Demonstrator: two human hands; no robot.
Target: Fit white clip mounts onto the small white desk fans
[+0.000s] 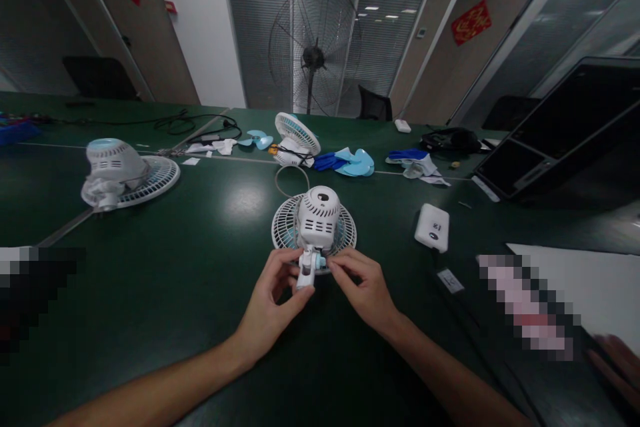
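A small white desk fan (318,217) lies face down on the dark green table (165,280), its motor housing up and its stem pointing at me. My left hand (274,303) pinches the white stem from the left, thumb and fingers closed on it. My right hand (364,287) pinches the light blue knob on the stem's right side. A thin loose ring (291,180) lies just behind the fan.
A second white fan (123,173) lies face down at the left, a third (295,140) further back by blue blades (354,162). A white box (432,227) sits at the right, an open laptop (560,140) beyond it. Another person's hand (617,360) shows at the lower right.
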